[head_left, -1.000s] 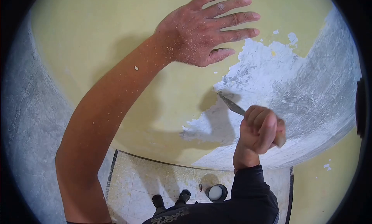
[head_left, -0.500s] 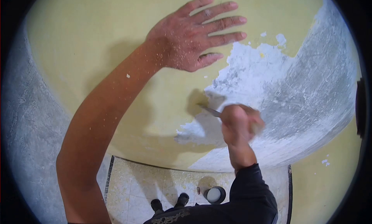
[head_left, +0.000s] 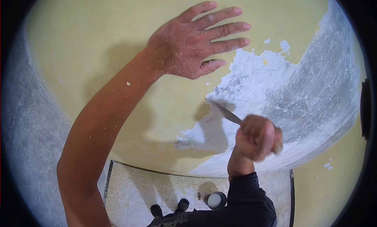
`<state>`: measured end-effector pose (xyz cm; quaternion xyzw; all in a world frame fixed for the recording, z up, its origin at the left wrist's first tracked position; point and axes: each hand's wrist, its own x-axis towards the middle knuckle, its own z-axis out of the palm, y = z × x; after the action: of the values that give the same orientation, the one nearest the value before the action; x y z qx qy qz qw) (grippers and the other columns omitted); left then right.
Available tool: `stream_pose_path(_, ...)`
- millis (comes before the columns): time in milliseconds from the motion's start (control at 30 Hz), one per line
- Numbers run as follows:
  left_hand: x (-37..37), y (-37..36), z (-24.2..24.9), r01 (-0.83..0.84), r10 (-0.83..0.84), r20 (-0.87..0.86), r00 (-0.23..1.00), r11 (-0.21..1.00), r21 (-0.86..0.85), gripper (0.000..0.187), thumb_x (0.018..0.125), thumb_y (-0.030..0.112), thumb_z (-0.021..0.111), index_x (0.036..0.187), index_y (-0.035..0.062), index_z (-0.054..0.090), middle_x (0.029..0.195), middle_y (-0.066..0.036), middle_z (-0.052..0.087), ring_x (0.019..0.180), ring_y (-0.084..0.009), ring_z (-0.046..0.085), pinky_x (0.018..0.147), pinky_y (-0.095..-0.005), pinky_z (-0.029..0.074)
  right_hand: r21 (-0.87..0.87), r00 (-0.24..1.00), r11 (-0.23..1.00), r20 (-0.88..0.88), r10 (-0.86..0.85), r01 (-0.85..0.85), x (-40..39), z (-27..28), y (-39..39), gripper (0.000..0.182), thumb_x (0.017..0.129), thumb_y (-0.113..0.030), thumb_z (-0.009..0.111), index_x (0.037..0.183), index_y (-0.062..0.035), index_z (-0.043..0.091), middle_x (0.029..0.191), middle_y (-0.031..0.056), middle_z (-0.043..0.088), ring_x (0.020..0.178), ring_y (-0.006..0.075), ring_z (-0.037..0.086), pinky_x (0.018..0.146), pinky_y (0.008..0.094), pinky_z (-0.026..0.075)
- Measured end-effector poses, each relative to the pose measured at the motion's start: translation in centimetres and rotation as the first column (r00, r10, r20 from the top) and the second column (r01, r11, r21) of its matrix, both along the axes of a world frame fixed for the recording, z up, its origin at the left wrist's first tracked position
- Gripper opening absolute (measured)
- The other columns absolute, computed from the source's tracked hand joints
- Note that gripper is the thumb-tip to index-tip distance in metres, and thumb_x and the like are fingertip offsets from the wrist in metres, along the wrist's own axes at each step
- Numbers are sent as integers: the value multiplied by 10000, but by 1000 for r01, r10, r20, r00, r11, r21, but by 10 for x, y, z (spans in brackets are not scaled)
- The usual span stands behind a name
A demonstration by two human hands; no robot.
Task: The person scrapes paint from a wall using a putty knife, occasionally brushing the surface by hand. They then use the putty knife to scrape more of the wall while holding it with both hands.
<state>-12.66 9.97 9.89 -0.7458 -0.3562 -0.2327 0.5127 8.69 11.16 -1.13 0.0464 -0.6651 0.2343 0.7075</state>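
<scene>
My left hand [head_left: 196, 40] lies flat against the yellow wall [head_left: 169, 105] with its fingers spread, holding nothing; specks and flakes cling to its skin. My right hand [head_left: 257, 138] is closed round the handle of a scraper [head_left: 229, 115]. The blade points up and left, its tip near the ragged edge between the yellow paint and the bare white and grey patch [head_left: 251, 79]. Part of the handle shows below the fist, which is slightly blurred. Small islands of white show above the patch.
On the tiled floor [head_left: 141, 187] below, strewn with flakes, stand my feet and a round container [head_left: 215, 200] with something white in it. A small object [head_left: 199, 196] lies beside it. Grey bare wall [head_left: 31, 121] is at the left, a dark object [head_left: 365, 109] at the right edge.
My right hand with the scraper has moved right and slightly down, and the blade has shifted right. The view has shifted slightly; my left hand remains spread on the wall.
</scene>
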Motion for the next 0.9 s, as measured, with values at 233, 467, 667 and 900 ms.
stream_pose_path(233, 2, -3, -3, 0, 1, 12, 1000, 1000, -21, 650, 788, 380, 656, 1401, 331, 445, 1498, 68, 367, 1412, -173, 279, 1172, -418, 164, -112, 954, 962, -196, 225, -250, -4, -5, -4, 403, 924, -32, 441, 551, -120, 316, 473, 11, 321, 368, 106, 291, 360, 274, 255)
stream_pose_path(467, 1, -4, 1, -5, 5, -3, 1000, 1000, -5, 646, 780, 360, 658, 1394, 323, 459, 1493, 64, 378, 1405, -181, 297, 1158, -417, 188, -164, 989, 975, -51, 141, -148, 0, -17, -10, 433, 929, -99, 502, 539, -113, 313, 496, 11, 356, 404, 118, 326, 398, 303, 278)
stream_pose_path(667, 2, -4, 2, -9, 9, 0, 1000, 1000, 9, 650, 770, 349, 668, 1387, 314, 469, 1491, 60, 382, 1402, -186, 305, 1150, -418, 205, -166, 957, 942, -76, 281, -290, 15, -17, -5, 379, 916, -78, 567, 586, -20, 392, 547, 52, 466, 462, 160, 436, 435, 310, 359)
stream_pose_path(900, 3, -4, 3, -14, 14, -3, 1000, 1000, -12, 658, 762, 345, 677, 1387, 314, 470, 1487, 57, 388, 1396, -191, 318, 1143, -419, 211, -189, 990, 973, 33, 139, -130, 27, -28, -6, 296, 877, -62, 553, 590, -44, 481, 631, 100, 595, 522, 190, 560, 532, 303, 472)
